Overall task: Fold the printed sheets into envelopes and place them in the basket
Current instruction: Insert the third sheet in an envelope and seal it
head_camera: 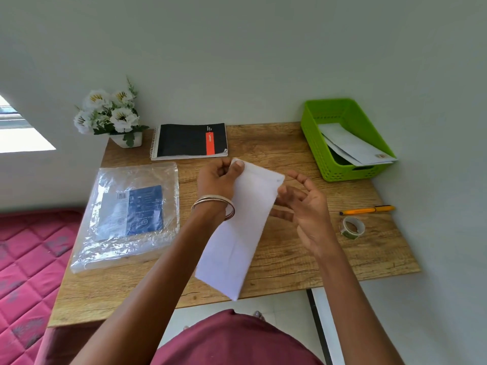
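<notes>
A long white folded sheet (242, 227) hangs tilted above the middle of the wooden table (290, 262). My left hand (217, 179) pinches its top left corner between thumb and fingers. My right hand (303, 206) is beside the sheet's right edge with its fingers spread, the fingertips touching or nearly touching the paper. The green plastic basket (313, 143) stands at the back right corner of the table and holds two white envelopes (353, 147).
A black spiral notebook (189, 140) lies at the back. A clear plastic packet with a blue label (126, 214) lies at the left. An orange pen (367, 210) and a tape roll (351, 227) lie at the right. White flowers in a pot (110, 114) stand at back left.
</notes>
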`<state>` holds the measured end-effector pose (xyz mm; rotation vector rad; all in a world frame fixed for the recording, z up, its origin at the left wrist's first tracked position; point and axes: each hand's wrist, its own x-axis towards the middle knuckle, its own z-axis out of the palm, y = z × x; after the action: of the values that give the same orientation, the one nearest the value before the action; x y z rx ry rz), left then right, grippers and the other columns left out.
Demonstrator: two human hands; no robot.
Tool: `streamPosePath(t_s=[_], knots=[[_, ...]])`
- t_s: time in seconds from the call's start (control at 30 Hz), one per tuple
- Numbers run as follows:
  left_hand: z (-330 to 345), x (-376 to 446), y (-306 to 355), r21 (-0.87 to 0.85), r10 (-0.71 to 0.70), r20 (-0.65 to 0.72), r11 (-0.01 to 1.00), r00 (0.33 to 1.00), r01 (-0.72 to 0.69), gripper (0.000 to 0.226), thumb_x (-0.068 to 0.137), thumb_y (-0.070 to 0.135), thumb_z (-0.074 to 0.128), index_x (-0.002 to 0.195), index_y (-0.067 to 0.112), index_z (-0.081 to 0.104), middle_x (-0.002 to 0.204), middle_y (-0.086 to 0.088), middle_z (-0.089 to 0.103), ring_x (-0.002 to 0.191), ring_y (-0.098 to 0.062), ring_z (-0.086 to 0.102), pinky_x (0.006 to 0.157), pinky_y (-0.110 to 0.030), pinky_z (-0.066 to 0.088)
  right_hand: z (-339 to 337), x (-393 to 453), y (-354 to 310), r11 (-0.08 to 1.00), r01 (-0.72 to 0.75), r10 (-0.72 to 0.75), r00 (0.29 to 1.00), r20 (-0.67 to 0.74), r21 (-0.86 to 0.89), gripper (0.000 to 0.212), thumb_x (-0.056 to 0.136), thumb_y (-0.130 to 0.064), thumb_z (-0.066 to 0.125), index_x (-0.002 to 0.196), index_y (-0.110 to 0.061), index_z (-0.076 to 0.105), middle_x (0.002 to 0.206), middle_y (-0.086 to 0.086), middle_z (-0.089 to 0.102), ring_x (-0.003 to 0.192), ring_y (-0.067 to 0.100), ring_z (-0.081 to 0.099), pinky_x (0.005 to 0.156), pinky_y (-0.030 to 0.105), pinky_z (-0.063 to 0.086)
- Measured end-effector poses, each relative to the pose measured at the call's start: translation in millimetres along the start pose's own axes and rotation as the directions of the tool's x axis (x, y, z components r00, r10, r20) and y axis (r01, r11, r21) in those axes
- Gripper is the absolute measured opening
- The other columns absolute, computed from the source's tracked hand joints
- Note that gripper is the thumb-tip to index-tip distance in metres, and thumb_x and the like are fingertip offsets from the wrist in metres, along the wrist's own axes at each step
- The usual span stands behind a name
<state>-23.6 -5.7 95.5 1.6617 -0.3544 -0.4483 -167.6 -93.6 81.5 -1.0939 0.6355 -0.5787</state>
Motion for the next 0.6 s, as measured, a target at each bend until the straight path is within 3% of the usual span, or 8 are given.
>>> streamPosePath(t_s=[0.1, 0.2, 0.27, 0.37, 0.4, 0.47, 0.53, 0.6], knots=[[-7, 6, 8, -0.152, 0.012, -0.095, 0.988, 0.995, -0.026, 0.004, 0.089, 0.017, 0.060, 0.089, 0.015, 0.063, 0.075, 0.006, 0.064, 0.060, 0.002, 0.057, 0.061, -0.016, 0.049, -6, -6, 7, 0.979, -0.112, 0.145, 0.970, 0.194, -0.168, 0.087, 0.056, -0.028, 0.087, 0.132, -0.024, 0.044, 0.108, 0.012, 0.070, 0.096, 0.025, 0.069, 0.073, 0.041, 0.058], [-15, 10, 13, -0.314, -0.023, -0.140, 0.949, 0.990, -0.023, 0.007, 0.089, 0.015, 0.059, 0.083, 0.019, 0.062, 0.075, 0.008, 0.063, 0.061, 0.003, 0.057, 0.067, -0.022, 0.052, -8, -11, 22, 0.907, -0.033, 0.156, 0.952, 0.262, -0.421, 0.049, 0.073, -0.012, 0.078, 0.118, -0.018, 0.059, 0.105, 0.006, 0.073, 0.098, 0.022, 0.069, 0.084, 0.044, 0.056], [-24, 12, 13, -0.388, -0.058, -0.117, 0.922, 0.991, 0.008, 0.007, 0.089, 0.016, 0.060, 0.083, 0.019, 0.063, 0.077, 0.008, 0.064, 0.067, -0.001, 0.059, 0.067, -0.025, 0.052, -10, -10, 28, 0.848, 0.058, 0.021, 0.989, 0.143, -0.527, 0.024, 0.079, -0.012, 0.074, 0.101, -0.020, 0.069, 0.095, 0.001, 0.074, 0.091, 0.018, 0.069, 0.083, 0.047, 0.056], [-43, 14, 3, -0.323, -0.070, -0.055, 0.945, 0.996, 0.049, 0.006, 0.088, 0.022, 0.061, 0.089, 0.020, 0.066, 0.081, 0.007, 0.063, 0.075, -0.007, 0.058, 0.066, -0.027, 0.050, -15, -9, 26, 0.743, 0.213, -0.287, 0.958, -0.014, -0.634, 0.023, 0.083, -0.012, 0.071, 0.104, -0.021, 0.069, 0.091, -0.011, 0.070, 0.083, 0.006, 0.067, 0.075, 0.035, 0.059], [-50, 14, -1, -0.303, -0.097, -0.025, 0.949, 0.995, 0.085, 0.009, 0.088, 0.025, 0.060, 0.091, 0.020, 0.067, 0.080, 0.007, 0.060, 0.074, -0.009, 0.055, 0.067, -0.029, 0.049, -15, -8, 24, 0.674, 0.303, -0.415, 0.910, -0.005, -0.674, 0.024, 0.084, -0.009, 0.071, 0.106, -0.017, 0.069, 0.091, -0.011, 0.070, 0.083, 0.004, 0.067, 0.073, 0.030, 0.058], [-61, 14, -9, -0.311, -0.194, 0.060, 0.928, 0.979, 0.203, 0.017, 0.090, 0.031, 0.057, 0.091, 0.020, 0.069, 0.076, 0.005, 0.057, 0.070, -0.011, 0.050, 0.068, -0.034, 0.048, -16, -5, 22, 0.422, 0.466, -0.641, 0.760, 0.107, -0.778, 0.022, 0.082, 0.000, 0.069, 0.102, -0.009, 0.072, 0.092, -0.004, 0.071, 0.084, 0.008, 0.066, 0.074, 0.028, 0.056], [-69, 13, -17, -0.296, -0.295, 0.133, 0.899, 0.946, 0.322, 0.024, 0.091, 0.037, 0.055, 0.087, 0.019, 0.071, 0.074, 0.003, 0.059, 0.068, -0.014, 0.053, 0.064, -0.034, 0.049, -19, 0, 28, 0.150, 0.520, -0.730, 0.631, 0.261, -0.841, 0.018, 0.082, 0.001, 0.066, 0.098, -0.006, 0.073, 0.094, 0.003, 0.073, 0.087, 0.016, 0.067, 0.076, 0.033, 0.053], [-73, 12, -28, -0.209, -0.394, 0.164, 0.882, 0.905, 0.422, 0.027, 0.088, 0.041, 0.058, 0.090, 0.016, 0.070, 0.082, -0.002, 0.065, 0.076, -0.019, 0.061, 0.063, -0.033, 0.052, -23, 5, 41, -0.031, 0.488, -0.732, 0.583, 0.352, -0.872, 0.017, 0.085, -0.006, 0.061, 0.098, -0.006, 0.073, 0.098, 0.006, 0.073, 0.094, 0.019, 0.067, 0.084, 0.037, 0.050]])
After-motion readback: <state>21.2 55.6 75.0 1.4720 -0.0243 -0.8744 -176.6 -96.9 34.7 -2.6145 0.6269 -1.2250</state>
